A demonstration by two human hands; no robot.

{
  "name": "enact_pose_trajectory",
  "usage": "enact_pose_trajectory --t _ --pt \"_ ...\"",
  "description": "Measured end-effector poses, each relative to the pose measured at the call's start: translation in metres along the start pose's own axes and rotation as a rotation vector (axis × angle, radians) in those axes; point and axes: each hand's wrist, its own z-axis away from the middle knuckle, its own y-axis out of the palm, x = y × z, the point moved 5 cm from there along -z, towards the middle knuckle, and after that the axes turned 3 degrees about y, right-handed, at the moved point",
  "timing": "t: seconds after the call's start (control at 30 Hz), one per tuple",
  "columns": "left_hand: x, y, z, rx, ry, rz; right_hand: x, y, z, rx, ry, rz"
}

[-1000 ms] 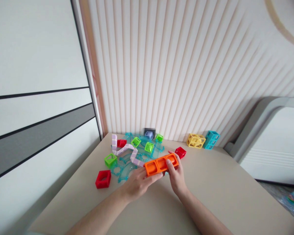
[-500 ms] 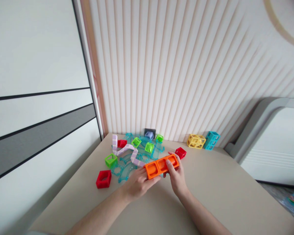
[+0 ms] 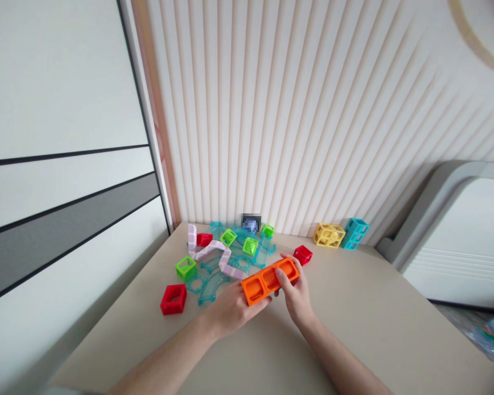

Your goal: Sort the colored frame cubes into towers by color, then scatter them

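Note:
An orange three-section block (image 3: 270, 281) with square openings is held between my two hands above the table. My left hand (image 3: 234, 308) grips its left end from below, with the fingers partly hidden behind it. My right hand (image 3: 295, 293) wraps round the right end, the thumb pressed on the front face. Just behind the block lies a lilac zigzag strip (image 3: 214, 248). Under and beyond that strip are several clear teal track pieces (image 3: 209, 288). A small red block (image 3: 303, 254) rests to the right of my right hand.
On the left of the table (image 3: 354, 323) stand a red block (image 3: 173, 299) and a green cube (image 3: 186, 268). More green cubes (image 3: 250, 246) sit among the track pieces. By the ribbed wall (image 3: 247, 109) are a yellow block (image 3: 329, 235) and a blue block (image 3: 355, 233).
The orange block has tilted slightly in my hands, its left end a little lower. Both hands keep their hold, and the view has shifted very slightly.

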Motion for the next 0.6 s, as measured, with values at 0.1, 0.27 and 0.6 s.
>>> enact_pose_trajectory --t 0.1,0.27,0.6 --pt "-0.003 -0.003 -0.001 -0.01 0.034 -0.036 0.0 0.0 0.001 0.002 -0.002 0.009" --pt "-0.004 -0.007 0.0 -0.085 0.002 0.005 0.002 0.001 0.003 0.017 -0.018 0.016" --pt "-0.004 -0.01 0.002 -0.158 0.029 0.027 0.003 -0.002 0.003 0.015 -0.067 0.044"
